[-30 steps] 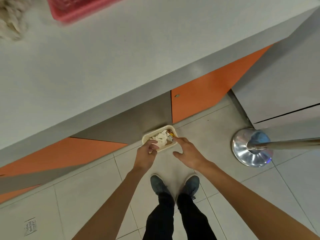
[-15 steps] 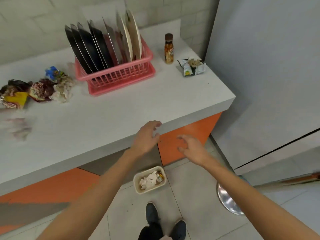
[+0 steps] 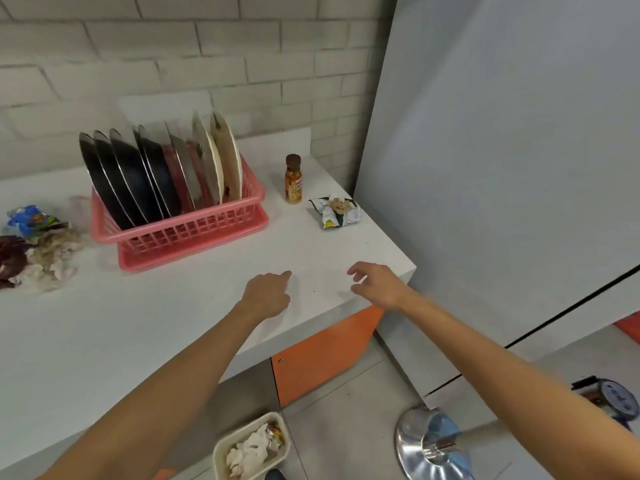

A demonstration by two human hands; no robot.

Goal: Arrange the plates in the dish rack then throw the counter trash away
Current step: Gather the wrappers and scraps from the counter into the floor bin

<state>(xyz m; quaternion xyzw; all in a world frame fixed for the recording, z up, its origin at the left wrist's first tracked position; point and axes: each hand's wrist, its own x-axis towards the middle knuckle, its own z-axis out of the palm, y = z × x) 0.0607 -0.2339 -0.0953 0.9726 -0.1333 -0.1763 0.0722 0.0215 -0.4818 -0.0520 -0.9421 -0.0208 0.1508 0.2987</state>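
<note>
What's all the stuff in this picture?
Counter: one, white, left.
Dish rack: one, pink, on counter.
Plates: about seven, dark and pale, upright in rack.
Bottle: one, brown, right of rack.
Wrapper: one, green-white, near counter corner.
Trash pile: one, mixed colours, left of rack.
Bin: one, cream, on floor, holding trash.
Metal base: one, silver, on floor.
Left hand: one, empty, above counter.
Right hand: one, empty, above counter edge.

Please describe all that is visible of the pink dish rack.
The pink dish rack looks like plastic, with slotted walls, on a matching tray on the white counter. Plates stand in it on edge: dark ones left, pale ones right. The left hand and right hand do not touch it.
</note>
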